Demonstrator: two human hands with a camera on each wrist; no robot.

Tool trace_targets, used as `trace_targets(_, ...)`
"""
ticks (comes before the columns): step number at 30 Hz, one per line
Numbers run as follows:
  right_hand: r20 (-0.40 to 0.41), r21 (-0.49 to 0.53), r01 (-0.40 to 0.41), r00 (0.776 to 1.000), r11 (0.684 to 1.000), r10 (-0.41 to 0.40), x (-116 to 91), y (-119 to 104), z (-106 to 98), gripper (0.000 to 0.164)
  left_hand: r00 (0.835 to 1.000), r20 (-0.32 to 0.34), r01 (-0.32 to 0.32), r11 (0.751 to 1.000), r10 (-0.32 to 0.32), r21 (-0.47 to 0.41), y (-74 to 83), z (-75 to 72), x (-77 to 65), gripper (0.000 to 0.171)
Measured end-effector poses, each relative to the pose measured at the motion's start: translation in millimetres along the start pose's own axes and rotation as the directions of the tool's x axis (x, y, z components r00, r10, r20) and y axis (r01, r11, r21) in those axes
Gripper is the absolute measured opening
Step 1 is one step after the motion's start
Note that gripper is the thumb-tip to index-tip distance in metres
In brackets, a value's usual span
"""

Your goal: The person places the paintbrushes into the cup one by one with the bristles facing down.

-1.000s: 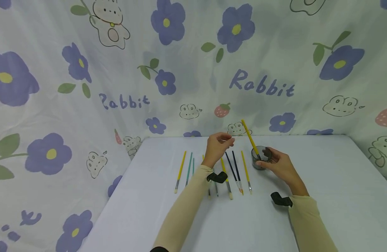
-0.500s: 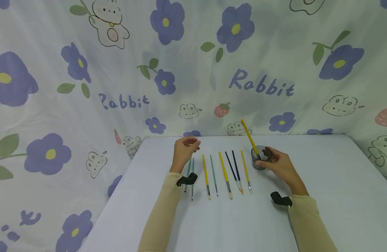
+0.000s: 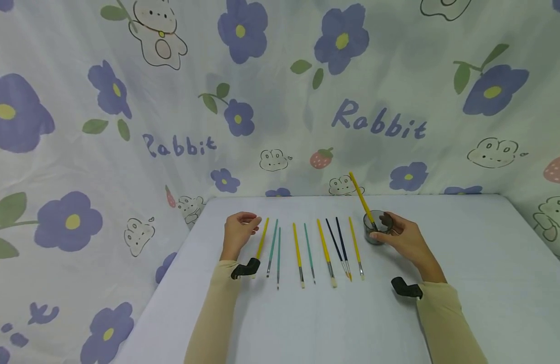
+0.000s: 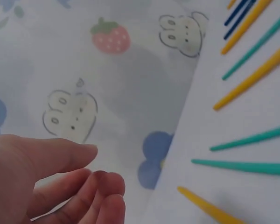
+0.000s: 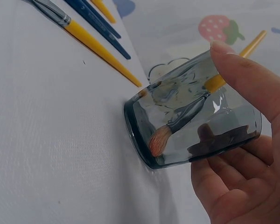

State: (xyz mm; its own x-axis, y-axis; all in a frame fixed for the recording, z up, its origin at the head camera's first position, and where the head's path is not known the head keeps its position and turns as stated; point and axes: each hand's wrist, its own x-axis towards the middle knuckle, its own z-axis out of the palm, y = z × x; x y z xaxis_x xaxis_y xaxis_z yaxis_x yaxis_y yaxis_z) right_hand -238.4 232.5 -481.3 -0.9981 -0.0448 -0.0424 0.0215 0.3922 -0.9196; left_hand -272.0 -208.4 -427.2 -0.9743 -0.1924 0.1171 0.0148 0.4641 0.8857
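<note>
My right hand (image 3: 409, 240) grips a clear, dark-tinted glass (image 3: 369, 234) on the table, thumb on one side and fingers round the other. One yellow-handled paintbrush (image 3: 361, 196) leans in the glass; the right wrist view shows its reddish-brown bristles (image 5: 159, 141) down by the base. My left hand (image 3: 239, 233) holds nothing, its fingers loosely bent. It hovers at the left end of a row of paintbrushes, beside the leftmost yellow paintbrush (image 3: 263, 237). In the left wrist view this brush's handle tip (image 4: 189, 192) lies apart from the fingertips (image 4: 113, 183).
The row on the white table (image 3: 316, 323) also has teal brushes (image 3: 279, 253), more yellow brushes (image 3: 298, 247) and dark blue brushes (image 3: 335, 240), bristles toward me. Behind the table hangs a curtain (image 3: 289, 126) printed with flowers and rabbits.
My left hand has moved left across the row of brushes, from near the dark blue ones to the leftmost yellow one. The right hand and glass have stayed in place.
</note>
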Motion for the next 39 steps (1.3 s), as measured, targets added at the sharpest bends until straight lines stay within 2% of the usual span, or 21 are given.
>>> trace_targets(8,-0.005,0.011,0.007,1.000,1.000,-0.007,0.2,0.4,0.4,0.107,0.996,0.011,0.088,0.987,-0.090,0.131,-26.8,1.6,-3.6,0.026)
trace_targets(14,-0.006,0.022,0.011,1.000,1.000,-0.011,0.4,1.5,0.7,0.106,0.987,0.050,0.137,0.957,-0.154,0.256,-33.0,4.0,-5.9,0.029)
trace_targets(18,-0.003,0.023,0.008,1.000,1.000,-0.008,1.2,2.4,0.7,0.106,0.982,0.075,0.137,0.931,-0.172,0.339,-34.5,5.6,-6.3,0.029)
trace_targets(23,-0.007,0.011,-0.001,1.000,1.000,0.001,1.5,1.9,0.5,0.108,0.979,0.082,0.141,0.909,-0.187,0.392,-36.7,8.7,-6.3,0.026)
trace_targets(33,-0.004,0.004,-0.017,1.000,1.000,0.017,0.5,-0.2,1.5,0.108,0.974,0.099,0.143,0.887,-0.206,0.440,-30.5,10.3,-9.6,0.021)
trace_targets(39,-0.002,0.005,0.001,1.000,1.000,-0.001,0.6,-1.7,0.9,0.106,0.978,0.106,0.110,0.873,-0.181,0.475,-28.7,11.3,-9.2,0.016)
